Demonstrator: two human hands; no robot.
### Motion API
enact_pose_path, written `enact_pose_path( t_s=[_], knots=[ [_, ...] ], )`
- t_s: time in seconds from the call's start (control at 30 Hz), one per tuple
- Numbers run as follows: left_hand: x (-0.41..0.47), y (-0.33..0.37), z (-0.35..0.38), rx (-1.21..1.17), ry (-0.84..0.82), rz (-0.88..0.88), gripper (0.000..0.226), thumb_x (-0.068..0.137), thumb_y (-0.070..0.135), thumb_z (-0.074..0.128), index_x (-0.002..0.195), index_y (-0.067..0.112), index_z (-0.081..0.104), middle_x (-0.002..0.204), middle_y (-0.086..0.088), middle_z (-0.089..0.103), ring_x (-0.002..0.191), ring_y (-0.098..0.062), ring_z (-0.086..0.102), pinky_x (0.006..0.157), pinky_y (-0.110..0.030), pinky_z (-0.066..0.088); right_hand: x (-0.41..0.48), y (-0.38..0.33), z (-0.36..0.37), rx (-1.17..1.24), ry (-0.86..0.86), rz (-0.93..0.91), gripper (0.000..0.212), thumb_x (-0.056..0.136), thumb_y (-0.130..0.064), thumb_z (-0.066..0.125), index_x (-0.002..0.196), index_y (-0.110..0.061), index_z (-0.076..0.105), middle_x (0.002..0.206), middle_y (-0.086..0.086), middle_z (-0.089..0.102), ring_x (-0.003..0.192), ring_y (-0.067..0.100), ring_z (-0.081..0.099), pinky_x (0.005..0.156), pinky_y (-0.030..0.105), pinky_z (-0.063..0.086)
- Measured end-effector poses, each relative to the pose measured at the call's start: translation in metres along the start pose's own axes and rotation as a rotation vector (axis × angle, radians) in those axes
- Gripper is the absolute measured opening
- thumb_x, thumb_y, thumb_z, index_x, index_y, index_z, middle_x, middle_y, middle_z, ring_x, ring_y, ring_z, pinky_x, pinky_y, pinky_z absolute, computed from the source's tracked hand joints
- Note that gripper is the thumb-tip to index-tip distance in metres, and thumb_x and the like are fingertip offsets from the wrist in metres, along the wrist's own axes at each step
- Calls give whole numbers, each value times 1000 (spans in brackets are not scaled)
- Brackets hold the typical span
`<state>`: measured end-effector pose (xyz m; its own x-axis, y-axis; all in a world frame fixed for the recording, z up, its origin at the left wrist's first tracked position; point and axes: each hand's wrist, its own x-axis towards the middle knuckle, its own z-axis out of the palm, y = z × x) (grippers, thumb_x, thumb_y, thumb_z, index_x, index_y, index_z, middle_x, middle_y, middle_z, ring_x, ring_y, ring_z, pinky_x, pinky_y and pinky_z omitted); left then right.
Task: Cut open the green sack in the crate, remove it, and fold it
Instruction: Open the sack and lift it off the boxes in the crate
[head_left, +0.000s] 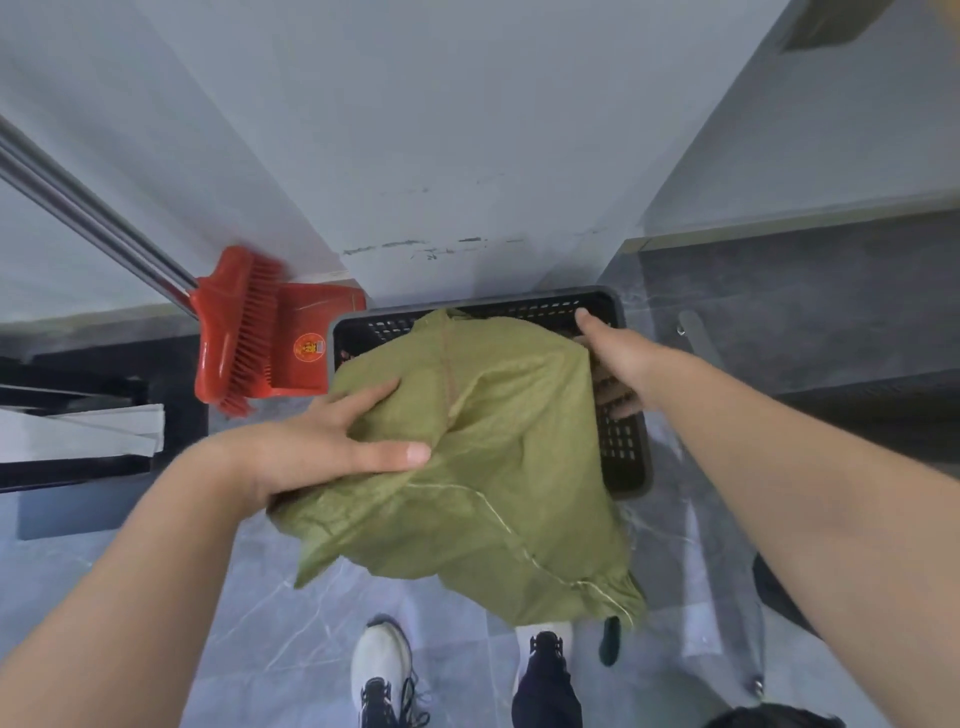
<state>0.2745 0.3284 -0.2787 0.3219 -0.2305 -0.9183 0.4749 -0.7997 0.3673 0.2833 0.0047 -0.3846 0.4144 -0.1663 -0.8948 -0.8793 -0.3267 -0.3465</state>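
Left grip (332, 441) clamped with thumb extended, right grip (613, 358) curled downward

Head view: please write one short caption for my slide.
Both hands, left and right, hold the green sack over a black crate beside a red broom.
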Motion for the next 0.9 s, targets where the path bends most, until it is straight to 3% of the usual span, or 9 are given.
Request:
enact_pose_path(
  t_s=[0.1, 0.2, 0.3, 0.43, 0.53, 0.6, 0.67, 0.77, 0.9],
  knots=[
    [-1, -4, 0, 151, -26, 59, 135, 35, 81, 88, 146, 75, 13, 170, 18, -8, 159, -23, 4, 126, -55, 18, -3, 38, 7, 216, -100, 35, 76, 93, -80, 33, 137, -23, 60, 121, 6, 71, 106, 32, 69, 99, 51, 53],
    [20, -2, 12, 381, 234, 27, 110, 71, 63, 82, 157, 57, 13, 173, 0, -7, 159, -36, -2, 126, -54, 11, -10, 66, 27, 275, -158, 56, 74, 94, -76, 42, 142, -22, 57, 122, 0, 69, 114, 26, 66, 103, 48, 50],
    [50, -4, 18, 346, 467, 62, 76, 93, 39, 66, 160, 40, 29, 169, -18, 12, 155, -44, 10, 126, -52, 13, -16, 79, 43, 190, -158, 55, 74, 97, -71, 41, 150, -19, 48, 142, 3, 59, 116, 23, 59, 107, 40, 46],
    [71, -7, 29, 318, 665, 99, 63, 92, 18, 54, 154, 27, 41, 155, -26, 34, 144, -48, 29, 122, -52, 25, -21, 100, 54, -203, -41, -3, 71, 96, -70, 42, 152, -26, 46, 154, 5, 47, 137, 31, 47, 110, 37, 37],
    [74, 0, 39, 266, 730, 172, 54, 92, 7, 50, 146, 11, 49, 146, -28, 44, 138, -45, 37, 116, -47, 30, -18, 126, 62, -535, -17, 93, 75, 87, -54, 61, 151, -21, 42, 148, 13, 49, 132, 34, 51, 105, 37, 45],
    [74, 4, 43, 253, 730, 199, 54, 93, 4, 50, 146, 7, 49, 146, -28, 45, 137, -43, 38, 115, -44, 29, -14, 142, 71, -475, -45, 141, 63, 86, -38, 68, 142, -14, 52, 135, 10, 60, 119, 27, 60, 93, 28, 50],
    [78, 4, 45, 285, 736, 226, 54, 91, 4, 51, 146, 5, 50, 146, -28, 46, 137, -44, 37, 117, -45, 29, -10, 153, 79, -467, 8, 170, 60, 87, -32, 70, 141, -11, 52, 136, 11, 60, 119, 28, 62, 93, 28, 51],
    [88, 1, 44, 344, 745, 242, 57, 86, 12, 47, 142, 4, 52, 138, -30, 51, 131, -46, 42, 114, -52, 34, 2, 167, 89, -494, 78, 219, 60, 89, -31, 68, 141, -7, 51, 141, 15, 56, 124, 31, 60, 99, 34, 53],
    [92, 1, 45, 402, 708, 227, 61, 84, 14, 40, 144, 3, 47, 136, -30, 50, 131, -47, 42, 111, -57, 37, 18, 173, 102, -423, 123, 260, 49, 91, -38, 67, 127, -7, 62, 130, 14, 64, 116, 30, 65, 81, 28, 50]
  ],
)
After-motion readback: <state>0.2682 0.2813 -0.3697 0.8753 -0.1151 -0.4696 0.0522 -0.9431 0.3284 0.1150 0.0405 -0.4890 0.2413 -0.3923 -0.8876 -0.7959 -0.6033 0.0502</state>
